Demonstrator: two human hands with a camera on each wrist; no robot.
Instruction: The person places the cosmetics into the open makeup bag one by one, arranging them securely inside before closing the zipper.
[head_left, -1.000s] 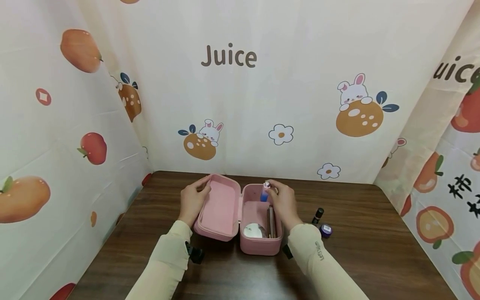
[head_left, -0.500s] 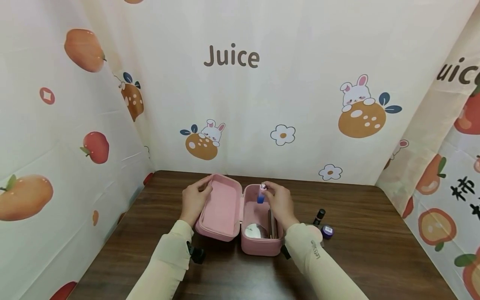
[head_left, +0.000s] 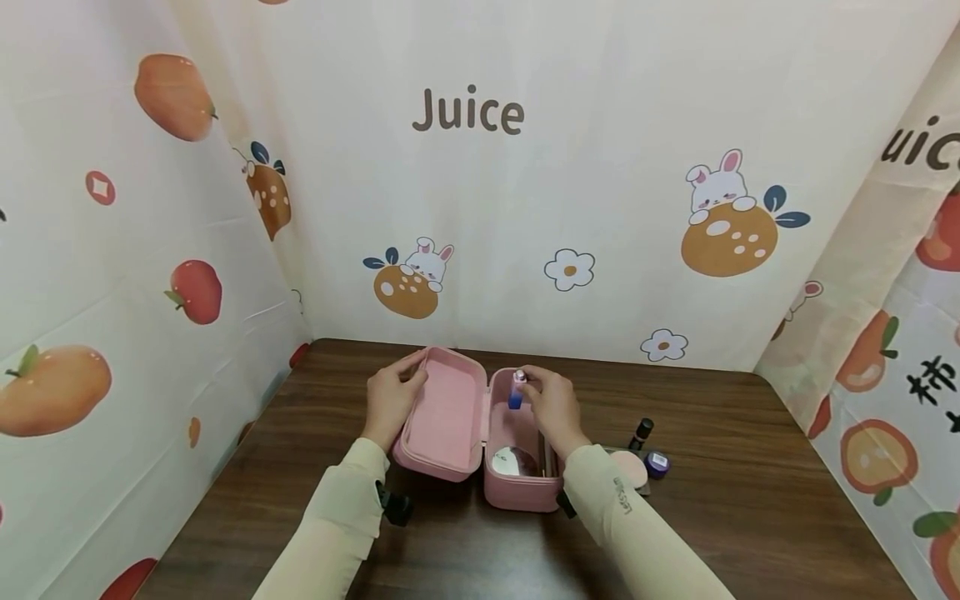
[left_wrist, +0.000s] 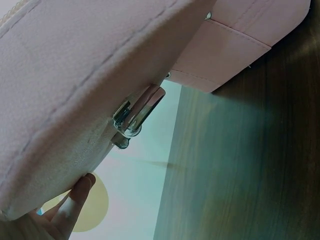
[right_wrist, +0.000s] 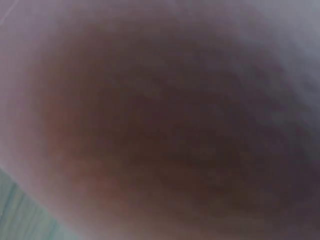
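Observation:
A pink cosmetic case point(head_left: 522, 494) stands unfolded on the table, its lid point(head_left: 444, 417) tipped out to the left. My left hand point(head_left: 388, 404) holds the lid's far left edge; in the left wrist view the fingers point(left_wrist: 75, 202) lie against the rim beyond a metal clasp point(left_wrist: 135, 117). Above the far part of the case, my right hand point(head_left: 557, 408) pinches a small blue-and-pink tube point(head_left: 515, 393) with a silver top, upright. Inside the case lie a round white compact point(head_left: 512, 461) and slim brown sticks point(head_left: 550, 458), partly hidden by my right hand. The right wrist view is a dark blur.
To the right of the case lie a black tube point(head_left: 641, 434), a small purple jar point(head_left: 657, 464) and a round pale pink item point(head_left: 629, 468) partly behind my right sleeve. A printed curtain point(head_left: 480, 208) surrounds the wooden table point(head_left: 697, 408) at the back and sides.
My right hand has moved a little left with the blue-and-pink tube, further over the case. The left hand keeps its hold on the lid. More of the pale pink item shows beside the sleeve.

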